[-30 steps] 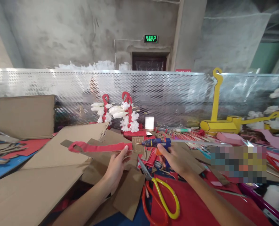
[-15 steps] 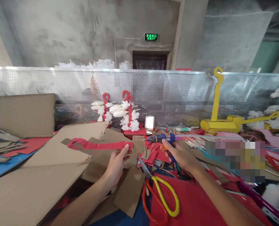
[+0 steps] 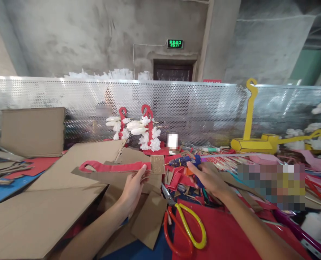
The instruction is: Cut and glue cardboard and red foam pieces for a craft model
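Note:
My left hand [image 3: 135, 187] is closed on a red-covered cardboard strip [image 3: 117, 166], held level, with a looped hook at its left end. A bare brown cardboard square [image 3: 157, 165] forms its right end, marked with glue lines. My right hand [image 3: 206, 177] grips a blue hot glue gun [image 3: 184, 161], a finger by its orange trigger. The gun's nozzle points left, at the square's right edge; whether it touches I cannot tell. A long pale glue stick [image 3: 228, 156] sticks out of the gun's back. Below lie scissors [image 3: 186, 224] with one red and one yellow handle.
Large cardboard sheets [image 3: 54, 206] cover the left side. Red card [image 3: 217, 231] lies at the front. Two red hooked stands with white flowers [image 3: 149, 130] and a yellow hooked stand [image 3: 251, 115] are before a perforated metal screen [image 3: 204, 108]. Scraps fill the middle.
The strip's square end has shifted slightly left and up, and the glue gun's nozzle now sits lower along its right edge. Both hands keep their hold.

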A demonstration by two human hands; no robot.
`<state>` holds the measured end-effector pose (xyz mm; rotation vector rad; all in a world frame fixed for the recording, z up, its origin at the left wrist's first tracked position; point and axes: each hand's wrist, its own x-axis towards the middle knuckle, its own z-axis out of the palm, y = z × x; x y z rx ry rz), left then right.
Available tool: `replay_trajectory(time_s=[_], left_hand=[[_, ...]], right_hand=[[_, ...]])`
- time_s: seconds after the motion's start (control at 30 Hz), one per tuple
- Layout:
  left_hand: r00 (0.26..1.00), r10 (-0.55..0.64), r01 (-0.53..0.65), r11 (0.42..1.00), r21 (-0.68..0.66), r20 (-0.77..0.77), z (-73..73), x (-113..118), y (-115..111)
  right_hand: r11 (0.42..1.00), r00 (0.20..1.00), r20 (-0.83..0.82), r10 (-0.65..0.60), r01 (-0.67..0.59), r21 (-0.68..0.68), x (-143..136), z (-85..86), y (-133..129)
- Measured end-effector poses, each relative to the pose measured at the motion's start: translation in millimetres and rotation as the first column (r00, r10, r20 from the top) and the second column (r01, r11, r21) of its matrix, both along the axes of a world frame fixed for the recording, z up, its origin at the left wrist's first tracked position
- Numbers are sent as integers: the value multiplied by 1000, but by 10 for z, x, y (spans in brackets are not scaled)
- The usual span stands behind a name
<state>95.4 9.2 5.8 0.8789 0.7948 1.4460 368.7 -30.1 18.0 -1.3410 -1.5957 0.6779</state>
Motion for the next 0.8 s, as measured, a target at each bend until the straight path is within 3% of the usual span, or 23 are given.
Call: replay_trajectory(time_s=[0.13,0.23,0.3,0.4,0.5,0.6,0.63,0.7,0.77,0.8], left_hand=[[999,-12,13,1000,18,-31,-13,3,11],[1000,-8,9,1000,19,-20,-3,1,14],[1000,0,0,1000,23,-9,11,-5,20],[1000,18,-18,999,35,-10,24,-18,41],[999,36,-34,998,48,-32,16,-33,72],[996,53,-48,996,78,-66,6,-51,105],[995,64,-57,994,89,-76,8,-58,114],[992,87,-78,991,106,-89,21,-75,130],[990,103,-93,989,114,-94,45,-91,142],[990,108,-97,988,119,-94,57,-98,146]], right_hand=[[998,999,-35,-22,20,-54,-2,31,-23],[976,970,-210,119,-153,-154,-15,110,-103],[956,916,-342,207,-264,-128,0,170,-166],[924,885,-353,303,-363,-117,74,218,-216],[921,939,-208,273,-317,-228,160,190,-186],[954,989,68,133,-109,-281,205,146,-110],[968,973,216,85,-29,-250,215,141,-89],[989,865,502,21,54,-135,238,147,-67],[997,772,635,8,44,-66,271,165,-78],[998,771,636,18,25,-59,289,174,-93]])
